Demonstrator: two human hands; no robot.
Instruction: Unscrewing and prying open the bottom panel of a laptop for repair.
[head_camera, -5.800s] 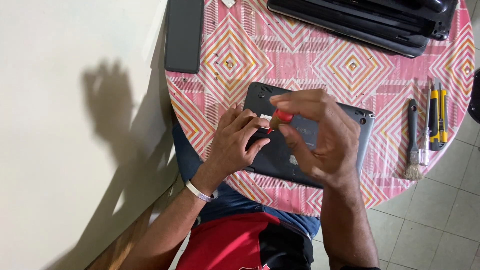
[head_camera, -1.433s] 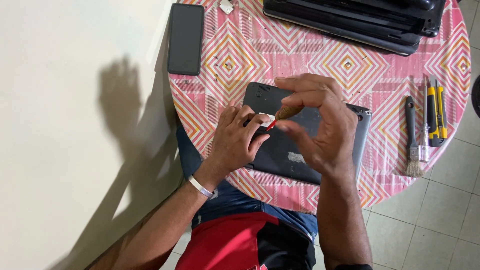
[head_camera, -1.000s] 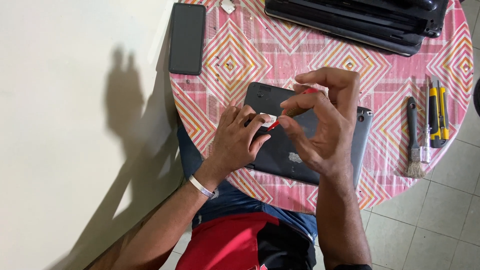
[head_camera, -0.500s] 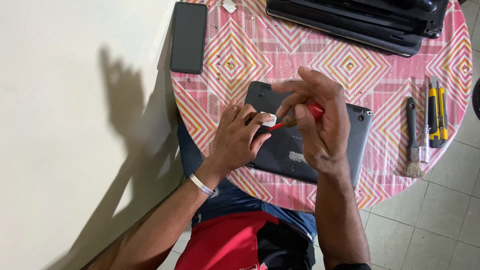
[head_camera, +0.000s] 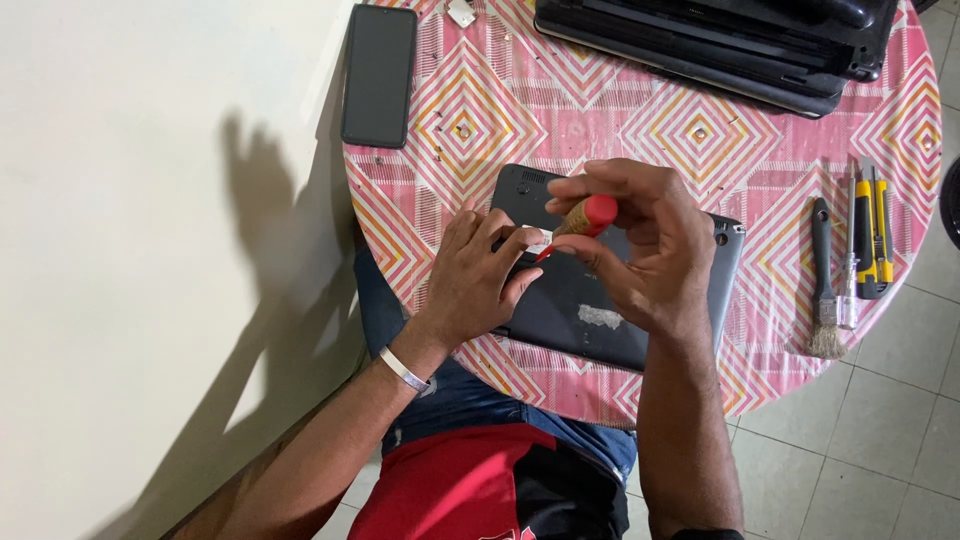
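Observation:
A dark grey laptop lies bottom-up on the round table with a pink patterned cloth. My right hand grips a red-handled screwdriver between fingers and thumb, tip pointed down at the laptop's left part. My left hand rests flat on the laptop's left edge, fingers beside the screwdriver tip, pinching a small white piece. A metal bracelet sits on my left wrist.
A black phone lies at the table's far left edge. Stacked black laptops fill the far side. At the right lie a small brush, a thin screwdriver and a yellow utility knife. A pale wall stands left.
My right hand has kept turning the screwdriver, fingers shifting around the red handle, which now tilts more upright. The left hand has stayed on the laptop.

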